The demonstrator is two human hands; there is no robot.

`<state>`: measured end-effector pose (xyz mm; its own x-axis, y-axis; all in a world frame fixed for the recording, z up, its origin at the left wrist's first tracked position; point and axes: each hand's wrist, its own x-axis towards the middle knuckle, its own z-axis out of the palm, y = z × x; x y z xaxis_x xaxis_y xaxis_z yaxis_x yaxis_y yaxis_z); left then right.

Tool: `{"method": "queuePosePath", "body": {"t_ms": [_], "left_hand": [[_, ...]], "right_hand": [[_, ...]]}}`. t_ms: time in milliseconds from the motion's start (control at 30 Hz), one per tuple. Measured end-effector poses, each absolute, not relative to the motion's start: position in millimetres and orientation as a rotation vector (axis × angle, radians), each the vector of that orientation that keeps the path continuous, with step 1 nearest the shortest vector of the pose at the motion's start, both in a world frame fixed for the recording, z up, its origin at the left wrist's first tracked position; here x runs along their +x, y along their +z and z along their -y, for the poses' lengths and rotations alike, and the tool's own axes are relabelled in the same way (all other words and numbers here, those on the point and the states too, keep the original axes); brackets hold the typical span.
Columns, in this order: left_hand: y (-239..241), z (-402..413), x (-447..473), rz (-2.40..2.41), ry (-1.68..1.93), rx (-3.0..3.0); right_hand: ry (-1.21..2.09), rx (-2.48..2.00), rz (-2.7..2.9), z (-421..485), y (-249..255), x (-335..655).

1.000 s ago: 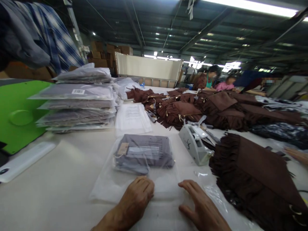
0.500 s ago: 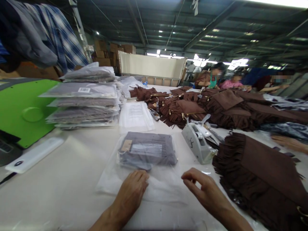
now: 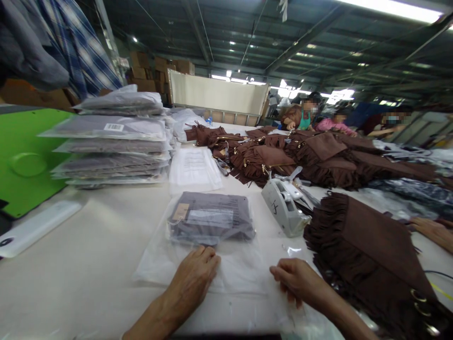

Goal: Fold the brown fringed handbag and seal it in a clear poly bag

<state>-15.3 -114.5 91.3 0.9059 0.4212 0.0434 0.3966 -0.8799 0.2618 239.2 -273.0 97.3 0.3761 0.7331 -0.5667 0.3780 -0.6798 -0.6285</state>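
Lower centre: left hand lies flat, fingers spread, pinning the clear bag. Right hand, fingers curled loosely at the bag's open edge; a grip cannot be confirmed. Best kept taut while the flap is smoothed. Centre: folded grey garment inside, label illegible. Beyond: tape dispenser, bagged stack with barcode sticker.

I see bagged garment mid-table, tape dispenser right of it, stacked bags behind-left.
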Motion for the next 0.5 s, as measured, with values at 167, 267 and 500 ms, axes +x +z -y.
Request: {"method": "queuePosePath", "body": {"t_ms": [167,267,500], "left_hand": [[92.5,121.3,-8.1,-0.573,0.170,2.784],[91.3,121.4,-9.1,-0.563,0.226,2.758],[93.2,123.3,-13.8,-0.586,0.296,2.676]], "right_hand": [[1.123,-2.202,0.929,239.5,80.9,225.1],[0.990,-2.024,0.957,239.7,81.9,218.8],[1.189,-1.570,0.390,257.9,83.7,201.0]]}}
